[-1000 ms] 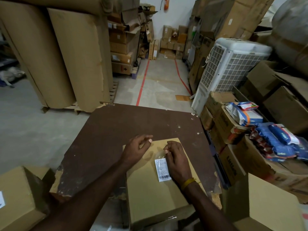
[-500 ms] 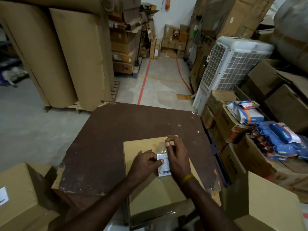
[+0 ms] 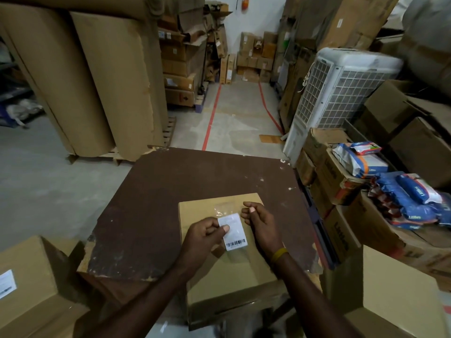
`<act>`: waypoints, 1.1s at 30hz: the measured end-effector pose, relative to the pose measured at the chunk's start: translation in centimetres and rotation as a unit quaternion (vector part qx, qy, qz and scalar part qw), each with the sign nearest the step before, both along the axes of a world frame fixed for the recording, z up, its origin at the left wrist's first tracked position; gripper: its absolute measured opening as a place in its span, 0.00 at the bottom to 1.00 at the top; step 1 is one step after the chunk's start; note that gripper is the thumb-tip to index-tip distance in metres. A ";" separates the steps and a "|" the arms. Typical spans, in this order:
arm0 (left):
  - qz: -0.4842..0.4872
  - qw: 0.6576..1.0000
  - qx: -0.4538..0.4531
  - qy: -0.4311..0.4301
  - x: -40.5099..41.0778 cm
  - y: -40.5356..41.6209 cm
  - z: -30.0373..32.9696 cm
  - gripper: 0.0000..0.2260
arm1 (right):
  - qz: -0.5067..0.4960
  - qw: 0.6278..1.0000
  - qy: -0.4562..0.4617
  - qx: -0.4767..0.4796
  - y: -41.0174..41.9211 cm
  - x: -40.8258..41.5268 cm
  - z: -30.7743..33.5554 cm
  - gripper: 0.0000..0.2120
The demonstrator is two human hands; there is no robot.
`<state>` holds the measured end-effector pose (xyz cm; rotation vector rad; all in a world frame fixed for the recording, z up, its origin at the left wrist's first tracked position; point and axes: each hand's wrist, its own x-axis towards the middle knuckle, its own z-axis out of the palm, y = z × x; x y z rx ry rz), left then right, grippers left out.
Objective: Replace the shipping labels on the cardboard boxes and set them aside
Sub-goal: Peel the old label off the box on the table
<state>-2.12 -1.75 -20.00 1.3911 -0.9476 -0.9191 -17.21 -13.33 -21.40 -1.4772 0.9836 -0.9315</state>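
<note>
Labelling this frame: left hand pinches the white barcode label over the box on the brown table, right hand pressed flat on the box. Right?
Not quite. In the head view the right hand is not flat: its fingers are curled beside the white barcode label, above the box. The rest holds: the left hand pinches the label, and the box sits on the brown table.

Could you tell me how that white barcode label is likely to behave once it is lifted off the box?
The label looks thin, so it will probably flop and curl. Its clear film covering probably clings and may stick to fingers. The left hand pinches its edge easily, suggesting it is very light against the cardboard box.
</note>
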 end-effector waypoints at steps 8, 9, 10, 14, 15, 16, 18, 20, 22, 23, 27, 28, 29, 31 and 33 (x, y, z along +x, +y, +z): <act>0.079 0.996 -0.009 0.034 4.1 -3.0 0.2 0.06 | 0.100 0.898 0.352 -0.242 0.7 0.9 -0.4 0.18; 0.071 0.997 -0.008 0.026 4.7 -3.7 0.1 0.06 | 0.130 0.859 0.417 -0.268 0.9 1.3 -0.5 0.22; 0.065 0.998 -0.004 0.021 5.2 -4.3 -0.1 0.05 | 0.150 0.832 0.458 -0.275 1.2 1.5 -0.4 0.24; 0.059 0.998 0.003 0.030 5.8 -5.9 -1.0 0.05 | 0.203 0.804 0.502 -0.245 3.3 0.8 0.7 0.35; 0.059 0.998 0.004 0.032 5.8 -6.0 -1.3 0.05 | 0.217 0.799 0.503 -0.247 4.3 0.2 0.7 0.40; 0.062 0.998 0.005 0.026 5.7 -6.1 -1.5 0.07 | 0.228 0.797 0.501 -0.247 5.4 -0.4 0.6 0.44; 0.070 0.998 0.002 -0.003 5.7 -5.9 -2.0 0.11 | 0.240 0.798 0.499 -0.239 7.5 -1.4 0.6 0.46; 0.067 0.997 -0.003 -0.034 5.8 -5.5 -2.3 0.15 | 0.239 0.792 0.513 -0.230 8.1 -1.6 0.7 0.45; 0.059 0.997 -0.008 -0.050 5.8 -5.4 -2.4 0.15 | 0.232 0.786 0.523 -0.235 7.3 -0.7 0.9 0.44; 0.057 0.997 -0.011 -0.051 5.8 -5.5 -2.6 0.14 | 0.225 0.784 0.528 -0.237 6.6 0.0 0.8 0.44; 0.068 0.996 -0.021 -0.061 5.6 -5.9 -2.0 0.14 | 0.195 0.792 0.535 -0.218 4.0 2.1 0.7 0.45; 0.069 0.996 -0.017 -0.052 5.7 -6.0 -2.0 0.13 | 0.196 0.793 0.536 -0.212 4.1 2.1 0.7 0.45; 0.068 0.996 -0.012 -0.049 5.8 -6.2 -2.1 0.13 | 0.201 0.795 0.532 -0.212 4.7 1.7 0.6 0.45; 0.066 0.996 -0.004 -0.058 6.0 -6.3 -2.4 0.14 | 0.220 0.803 0.514 -0.206 6.9 0.3 0.8 0.44; 0.071 0.995 0.000 -0.064 6.1 -6.2 -2.9 0.15 | 0.219 0.797 0.519 -0.216 9.1 -1.1 0.8 0.40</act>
